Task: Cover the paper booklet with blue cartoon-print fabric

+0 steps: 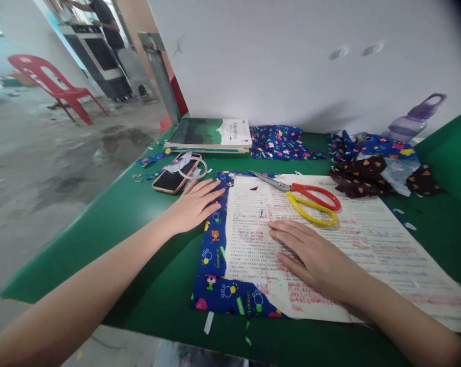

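Observation:
My left hand (195, 205) lies flat with fingers spread, its fingertips on the left edge of a blue cartoon-patterned sheet (215, 250). That sheet shows along the left and lower left of an open book (249, 260), whose printed pages carry red marks. My right hand (302, 250) rests on the pages with its fingers stretched out, holding nothing. Scissors with one red and one yellow handle (310, 201) lie on the upper part of the pages, just beyond my right hand, blades pointing to the upper left. A phone (171, 179) and a roll of clear tape (192, 167) sit beyond my left hand.
Stacked books (211, 133) stand at the back of the green table (138, 219). Patterned scraps (279, 142) and crumpled brown pieces (362, 176) lie near the wall, by a purple bottle (408, 125). A red chair (58, 86) and a person (106, 23) appear at the upper left.

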The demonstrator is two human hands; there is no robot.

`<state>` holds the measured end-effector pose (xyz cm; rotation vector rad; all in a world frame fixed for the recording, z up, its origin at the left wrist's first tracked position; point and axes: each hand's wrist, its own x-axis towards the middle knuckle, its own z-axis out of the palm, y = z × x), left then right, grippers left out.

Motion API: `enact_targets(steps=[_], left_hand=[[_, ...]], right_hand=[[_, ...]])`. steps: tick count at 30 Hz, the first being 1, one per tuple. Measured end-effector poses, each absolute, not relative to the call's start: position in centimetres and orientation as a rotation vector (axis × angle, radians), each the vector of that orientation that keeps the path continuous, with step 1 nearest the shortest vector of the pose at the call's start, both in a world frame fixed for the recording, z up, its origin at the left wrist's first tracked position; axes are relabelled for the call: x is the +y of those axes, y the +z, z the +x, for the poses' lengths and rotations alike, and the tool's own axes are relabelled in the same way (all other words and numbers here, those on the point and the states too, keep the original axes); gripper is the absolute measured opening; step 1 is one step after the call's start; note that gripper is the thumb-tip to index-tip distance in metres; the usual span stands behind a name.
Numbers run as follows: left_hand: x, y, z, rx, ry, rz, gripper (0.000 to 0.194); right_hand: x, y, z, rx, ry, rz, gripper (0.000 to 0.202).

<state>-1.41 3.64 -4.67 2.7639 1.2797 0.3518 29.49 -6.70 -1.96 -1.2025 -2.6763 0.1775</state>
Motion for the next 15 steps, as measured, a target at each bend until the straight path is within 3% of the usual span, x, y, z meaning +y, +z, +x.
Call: enact_targets(steps=[15], left_hand=[[3.58, -4.43, -1.32, 1.291, 0.35, 2.725, 0.046]], right_hand=[[-6.69, -2.01, 29.43, -2.714, 0.16, -1.23, 0.041]])
